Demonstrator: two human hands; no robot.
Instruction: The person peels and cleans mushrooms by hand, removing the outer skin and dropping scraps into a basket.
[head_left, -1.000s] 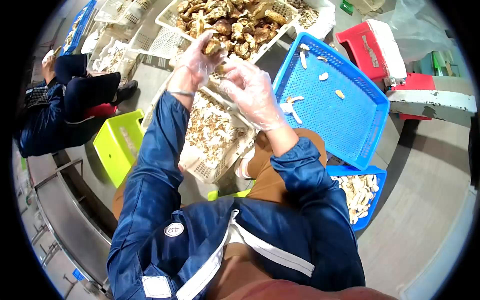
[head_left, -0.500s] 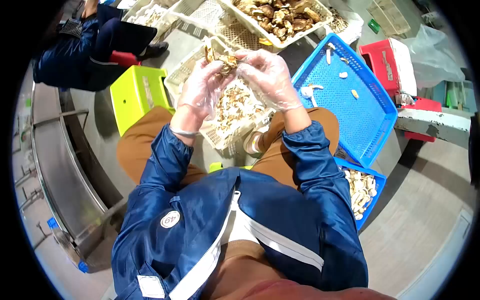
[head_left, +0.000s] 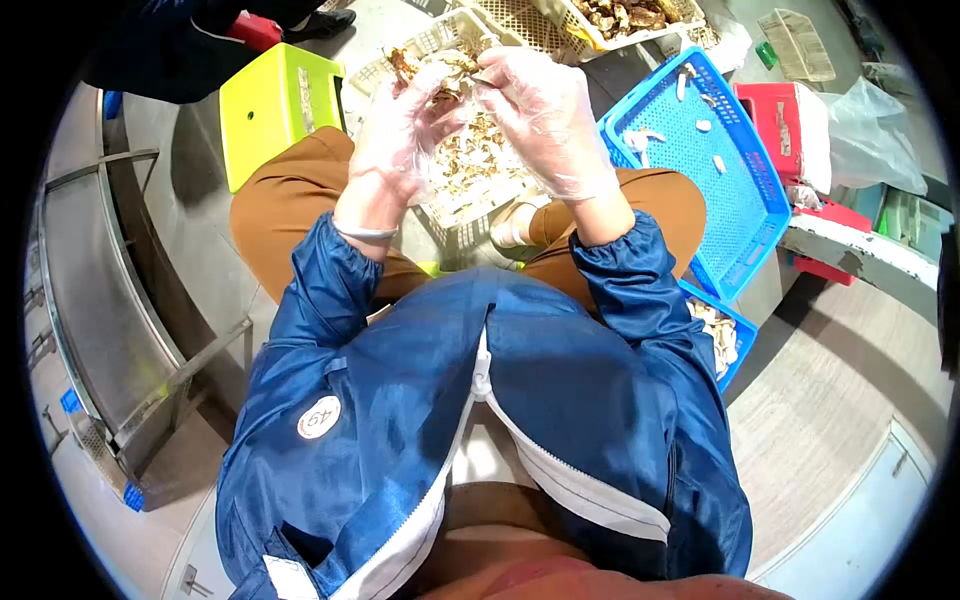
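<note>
My left hand (head_left: 400, 140), in a clear plastic glove, is wrapped round a brown and white mushroom (head_left: 452, 72) near the top middle. My right hand (head_left: 545, 120), gloved alike, is just right of the mushroom with its fingers bent together at the tips. Whether anything small is pinched there is too unclear to tell. Below both hands a cream basket (head_left: 462, 238) holds many pale and brown mushroom pieces (head_left: 478, 165). To the right, a blue tray (head_left: 735, 215) holds several white mushroom pieces (head_left: 703, 126).
A cream crate (head_left: 600, 40) of brown mushrooms is at the top. A green stool (head_left: 262, 115) stands left, near a person's dark-clothed legs (head_left: 170, 50). At right are a red stool (head_left: 775, 135), a blue bin (head_left: 738, 350) and a plastic bag (head_left: 875, 140); a metal frame (head_left: 130, 300) is far left.
The view has tilted down toward my jacket, so baskets and crate sit higher. My hands, first up near the crate, have come back over the cream basket with the mushroom in my left hand.
</note>
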